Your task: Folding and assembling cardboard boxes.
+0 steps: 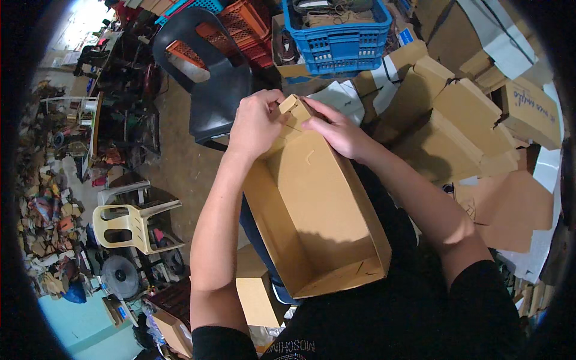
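Note:
An open brown cardboard box (321, 198) rests over my lap, its hollow facing up and its long side pointing away from me. At its far end, my left hand (257, 123) closes its curled fingers on the left corner, by a small raised flap (290, 107). Across from it, my right hand (341, 131) grips the right corner, thumb over the rim and fingers around the outside. The far end panel shows creases between the two hands. Some of my left fingertips are hidden behind the cardboard. Inside, the box holds nothing but shadow.
A black plastic chair (219, 90) stands just beyond my left hand. Past the box sits a blue crate (339, 39) of shoes. Flattened cardboard (453, 120) piles up on the right. On the left are a cream chair (123, 225), a fan (120, 276) and heaped scraps.

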Motion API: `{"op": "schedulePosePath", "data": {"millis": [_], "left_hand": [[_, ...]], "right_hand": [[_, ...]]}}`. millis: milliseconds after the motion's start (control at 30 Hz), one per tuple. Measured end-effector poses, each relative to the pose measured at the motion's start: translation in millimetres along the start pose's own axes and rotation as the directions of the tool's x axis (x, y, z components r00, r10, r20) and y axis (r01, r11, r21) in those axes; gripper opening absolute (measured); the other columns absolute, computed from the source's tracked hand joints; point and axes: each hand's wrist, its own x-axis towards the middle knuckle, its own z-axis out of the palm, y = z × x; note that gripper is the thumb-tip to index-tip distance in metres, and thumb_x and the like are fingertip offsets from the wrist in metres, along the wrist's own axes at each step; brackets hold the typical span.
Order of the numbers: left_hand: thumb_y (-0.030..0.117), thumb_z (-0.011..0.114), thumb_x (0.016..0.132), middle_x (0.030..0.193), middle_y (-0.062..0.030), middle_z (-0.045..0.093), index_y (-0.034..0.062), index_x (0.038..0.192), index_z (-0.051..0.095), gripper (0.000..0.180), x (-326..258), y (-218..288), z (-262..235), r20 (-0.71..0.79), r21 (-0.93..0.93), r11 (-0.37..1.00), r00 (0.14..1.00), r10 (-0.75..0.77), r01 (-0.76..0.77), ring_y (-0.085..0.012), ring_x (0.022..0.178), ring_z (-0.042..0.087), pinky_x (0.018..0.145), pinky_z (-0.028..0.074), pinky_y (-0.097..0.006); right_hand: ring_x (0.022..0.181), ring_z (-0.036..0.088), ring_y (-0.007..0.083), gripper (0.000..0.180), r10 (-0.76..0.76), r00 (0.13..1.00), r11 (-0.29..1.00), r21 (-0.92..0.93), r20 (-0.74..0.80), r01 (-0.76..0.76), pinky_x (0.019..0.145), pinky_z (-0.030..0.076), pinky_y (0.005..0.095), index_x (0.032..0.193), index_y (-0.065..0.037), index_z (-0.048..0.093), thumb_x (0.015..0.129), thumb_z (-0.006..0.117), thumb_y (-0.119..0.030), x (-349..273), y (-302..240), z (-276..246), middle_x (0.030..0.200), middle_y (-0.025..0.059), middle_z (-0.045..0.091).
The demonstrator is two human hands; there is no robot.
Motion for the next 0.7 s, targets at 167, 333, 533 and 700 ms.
{"op": "schedulePosePath", "data": {"millis": [167,333,533,700], "left_hand": [[0.011,0.088,0.079,0.073,-0.0122,0.064,0.0007,0.098,0.074,0.025,0.7,4.6,0.5,0.022,-0.007,1.000,0.999,-0.025,0.025,-0.0212,0.064,0.059,0.062,0.049,-0.037],[0.012,0.089,0.079,0.077,-0.0144,0.067,-0.0006,0.096,0.073,0.027,1.1,6.8,-1.4,0.064,-0.025,0.998,0.996,-0.055,0.057,-0.0229,0.065,0.061,0.063,0.050,-0.037],[0.009,0.087,0.076,0.091,-0.0195,0.071,-0.0009,0.096,0.072,0.027,1.3,8.2,-0.1,0.082,0.021,1.000,0.996,-0.018,0.017,-0.0384,0.085,0.070,0.075,0.055,-0.046],[0.013,0.090,0.077,0.086,-0.0187,0.071,-0.0040,0.099,0.072,0.033,4.5,7.6,3.6,0.014,0.058,0.995,0.997,0.080,-0.081,-0.0290,0.071,0.067,0.068,0.053,-0.040]], "right_hand": [[0.142,0.050,0.0359,0.077,-0.009,0.999,1.000,-0.016,-0.034,0.009,0.119,0.038,0.0415,0.161,-0.008,0.043,0.100,0.066,-0.048,-1.0,6.7,0.0,0.149,0.0272,0.051],[0.141,0.052,0.0356,0.080,-0.005,0.998,0.998,-0.060,-0.069,0.000,0.119,0.038,0.0408,0.161,-0.008,0.044,0.098,0.068,-0.052,-3.8,4.9,1.3,0.147,0.0270,0.054],[0.108,0.071,0.0355,0.048,-0.577,0.815,0.660,-0.562,0.045,0.498,0.100,0.052,0.0419,0.121,-0.004,0.075,0.089,0.080,-0.040,25.1,-42.3,-31.2,0.109,0.0186,0.076],[0.088,0.073,0.0350,0.030,-0.240,0.938,0.627,-0.697,0.250,0.347,0.078,0.057,0.0423,0.102,-0.004,0.078,0.087,0.083,-0.029,45.1,-97.6,-33.4,0.095,0.0166,0.076]]}}
